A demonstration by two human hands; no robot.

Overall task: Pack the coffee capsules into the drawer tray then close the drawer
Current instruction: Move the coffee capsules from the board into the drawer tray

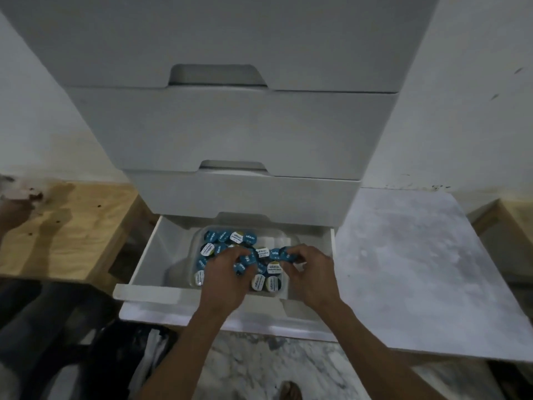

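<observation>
The bottom white drawer (150,255) is pulled open. Inside it sits a clear plastic tray (193,249) heaped with several coffee capsules (230,236), their lids blue or white. My left hand (223,280) is over the tray's middle, its fingers curled round blue-lidded capsules (245,264). My right hand (311,269) reaches in from the right and pinches a blue capsule (284,254) at the heap's right side. Both hands hide part of the tray's front.
Closed white drawers (230,131) stack above the open one. A wooden surface (66,226) lies to the left, a white marbled slab (409,269) to the right. Dark cloth (57,342) lies on the floor at lower left.
</observation>
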